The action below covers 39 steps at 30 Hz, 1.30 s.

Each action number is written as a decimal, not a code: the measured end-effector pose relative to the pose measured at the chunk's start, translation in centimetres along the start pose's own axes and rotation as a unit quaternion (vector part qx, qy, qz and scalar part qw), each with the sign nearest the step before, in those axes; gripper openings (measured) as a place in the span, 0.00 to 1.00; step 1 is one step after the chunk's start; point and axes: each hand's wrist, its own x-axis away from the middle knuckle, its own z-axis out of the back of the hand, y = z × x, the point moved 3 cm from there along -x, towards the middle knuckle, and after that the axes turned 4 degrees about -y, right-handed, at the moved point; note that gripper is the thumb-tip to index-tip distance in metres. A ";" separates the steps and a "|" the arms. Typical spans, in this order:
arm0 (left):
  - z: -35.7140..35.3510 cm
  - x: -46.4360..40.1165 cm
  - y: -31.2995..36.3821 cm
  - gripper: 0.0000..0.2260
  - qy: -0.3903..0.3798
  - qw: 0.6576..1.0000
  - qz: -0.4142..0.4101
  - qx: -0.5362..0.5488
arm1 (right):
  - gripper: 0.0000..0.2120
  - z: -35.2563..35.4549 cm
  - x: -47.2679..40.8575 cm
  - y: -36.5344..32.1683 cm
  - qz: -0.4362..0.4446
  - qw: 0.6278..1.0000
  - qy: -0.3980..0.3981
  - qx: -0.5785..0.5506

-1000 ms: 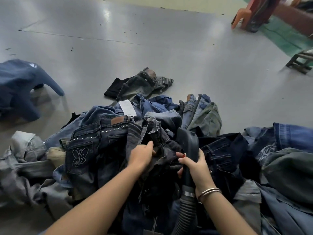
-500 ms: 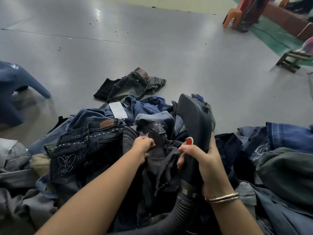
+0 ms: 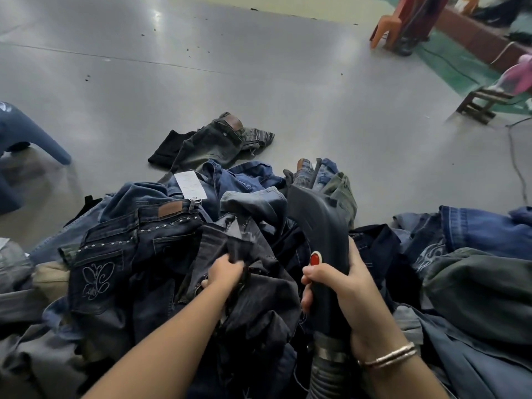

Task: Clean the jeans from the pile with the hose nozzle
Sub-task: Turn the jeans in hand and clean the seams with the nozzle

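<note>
Head view: the right hand [image 3: 342,286] is wrapped around the handle of the dark hose nozzle [image 3: 319,226], fingers curled on the near left side and the thumb just below a red button [image 3: 315,258] on the nozzle's upper face. The nozzle is held raised above the pile, its broad head tilted up and away from the person. A ribbed grey hose [image 3: 326,375] joins the nozzle's lower end through a metal collar and runs down to the bottom edge. Two thin bangles [image 3: 388,359] sit on the right wrist.

The left hand [image 3: 226,273] is closed in a fist on a fold of the dark grey jeans [image 3: 259,298] lying on top of the pile, directly beside the nozzle's handle. The gripped cloth is bunched and pulled up at the hand.

The pile of jeans [image 3: 475,283] spreads across the lower half of the frame. To the left of the held pair lies a dark blue pair with a studded pocket and an embroidered butterfly [image 3: 98,279]. A white paper tag [image 3: 190,185] rests on blue denim at the pile's far edge.

Beyond the pile, a separate grey-green pair [image 3: 213,145] lies flat on the grey floor [image 3: 259,82]. A blue plastic stool [image 3: 17,139] stands at the left edge, an orange stool [image 3: 385,30] at the upper right, and a low wooden stool [image 3: 483,103] at the right.
</note>
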 end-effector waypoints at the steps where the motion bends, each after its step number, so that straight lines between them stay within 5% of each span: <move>1: 0.7 0.2 0.4 0.17 0.011 0.997 -0.022 0.070 | 0.16 -0.1 0.0 -0.1 0.006 1.000 0.004 0.001; 7: 6.8 5.2 4.6 0.10 -0.034 0.898 -0.109 0.425 | 0.18 -0.4 0.7 -1.2 0.052 0.999 -0.012 -0.003; 12: 10.7 12.4 7.4 0.10 -0.061 0.862 -0.194 0.464 | 0.21 -1.6 2.4 -2.0 0.104 0.994 -0.043 -0.005; 18: 10.1 17.6 5.7 0.12 -0.090 0.815 -0.199 0.536 | 0.28 -3.0 3.0 -1.8 0.167 0.985 0.036 0.002; 23: 7.9 17.9 4.7 0.13 -0.111 0.829 -0.136 0.531 | 0.23 -1.8 1.9 -0.1 0.121 0.990 0.076 -0.020; 26: 6.4 18.1 4.1 0.23 -0.204 0.826 -0.028 0.524 | 0.22 -1.8 1.7 0.1 0.126 0.990 0.055 -0.008; 28: 5.5 18.5 4.0 0.28 -0.247 0.831 -0.026 0.497 | 0.25 -2.0 1.6 -0.2 0.150 0.988 0.040 0.011; 31: 4.6 18.4 3.5 0.26 -0.223 0.859 0.019 0.461 | 0.25 -2.2 1.6 -0.2 0.169 0.985 0.025 0.013; 34: 5.5 17.5 3.9 0.24 -0.215 0.807 0.020 0.549 | 0.26 -2.0 2.1 -0.1 0.155 0.988 0.017 0.013; 39: 8.1 16.6 5.5 0.31 -0.264 0.682 -0.096 0.675 | 0.27 -1.4 2.5 2.4 0.099 0.993 0.060 0.026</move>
